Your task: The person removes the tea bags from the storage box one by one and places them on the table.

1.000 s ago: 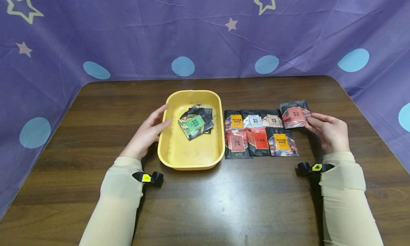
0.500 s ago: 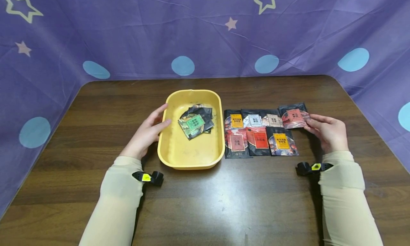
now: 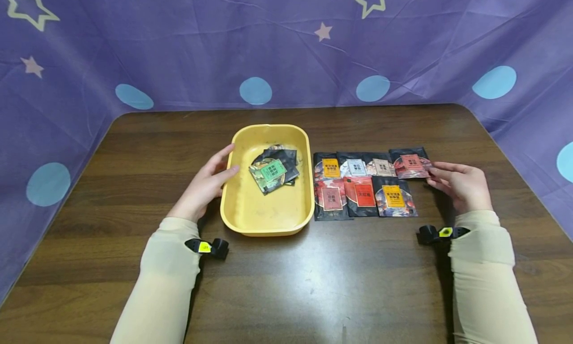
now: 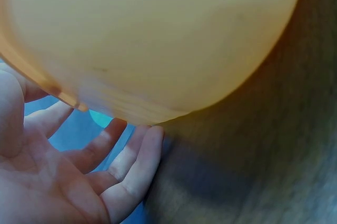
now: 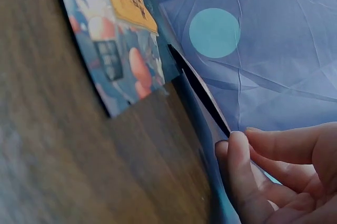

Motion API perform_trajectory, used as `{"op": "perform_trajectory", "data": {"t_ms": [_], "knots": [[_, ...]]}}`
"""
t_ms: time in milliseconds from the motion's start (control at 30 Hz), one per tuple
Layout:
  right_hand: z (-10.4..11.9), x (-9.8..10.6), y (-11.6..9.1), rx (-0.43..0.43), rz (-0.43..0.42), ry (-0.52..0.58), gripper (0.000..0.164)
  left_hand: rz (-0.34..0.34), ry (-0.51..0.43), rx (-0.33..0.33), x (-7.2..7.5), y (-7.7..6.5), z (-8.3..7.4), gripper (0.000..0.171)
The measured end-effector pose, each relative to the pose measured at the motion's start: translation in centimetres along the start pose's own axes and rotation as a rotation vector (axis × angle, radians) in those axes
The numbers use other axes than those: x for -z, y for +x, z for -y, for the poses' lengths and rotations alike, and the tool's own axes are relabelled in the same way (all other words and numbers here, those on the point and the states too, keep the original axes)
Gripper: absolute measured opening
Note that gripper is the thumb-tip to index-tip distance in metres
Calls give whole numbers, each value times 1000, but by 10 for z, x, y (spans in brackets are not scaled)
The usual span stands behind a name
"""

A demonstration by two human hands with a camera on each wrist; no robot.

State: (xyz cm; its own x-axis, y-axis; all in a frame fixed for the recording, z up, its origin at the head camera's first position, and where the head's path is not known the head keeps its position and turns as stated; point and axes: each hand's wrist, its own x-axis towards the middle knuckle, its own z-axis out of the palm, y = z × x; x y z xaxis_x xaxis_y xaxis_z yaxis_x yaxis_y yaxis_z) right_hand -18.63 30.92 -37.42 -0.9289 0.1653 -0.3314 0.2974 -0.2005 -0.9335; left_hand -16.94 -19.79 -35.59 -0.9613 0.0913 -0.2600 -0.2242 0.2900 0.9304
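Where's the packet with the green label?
In the head view, the green-labelled packet lies atop dark packets in the yellow tub, right of the left hand.

A lane crosses the near table (image 3: pixel 286 289) between two sleeves (image 3: pixel 156 284); a yellow tub (image 3: pixel 268 212) and flat sachets (image 3: pixel 364 196) obstruct beyond.

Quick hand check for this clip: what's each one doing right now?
Left hand: holding the yellow tub at its rim, thumb over the edge.
Right hand: pinching the far-right back-row sachet by its edge.
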Motion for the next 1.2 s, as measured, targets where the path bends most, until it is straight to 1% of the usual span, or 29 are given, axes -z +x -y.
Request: {"op": "perform_trajectory", "data": {"t_ms": [100,200,467,567,767,1000,1200], "knots": [[1,1,0,-1,-4,-23,36,-1,1,0,0,0,0,63],[1,1,0,6,-2,-29,33,-2,0,-6,0,0,-1,63],[0,4,-1,18,34,52,39,-4,0,-15,0,0,0,63],[0,4,-1,26,17,24,39,-4,1,-16,0,0,0,63],[1,4,-1,32,-12,-47,34,-6,7,-10,1,-1,0,63],[0,4,-2,48,-48,-69,31,-6,2,-9,0,0,0,63],[2,0,-3,100,-89,-73,32,-2,10,-5,0,0,-1,63]]}}
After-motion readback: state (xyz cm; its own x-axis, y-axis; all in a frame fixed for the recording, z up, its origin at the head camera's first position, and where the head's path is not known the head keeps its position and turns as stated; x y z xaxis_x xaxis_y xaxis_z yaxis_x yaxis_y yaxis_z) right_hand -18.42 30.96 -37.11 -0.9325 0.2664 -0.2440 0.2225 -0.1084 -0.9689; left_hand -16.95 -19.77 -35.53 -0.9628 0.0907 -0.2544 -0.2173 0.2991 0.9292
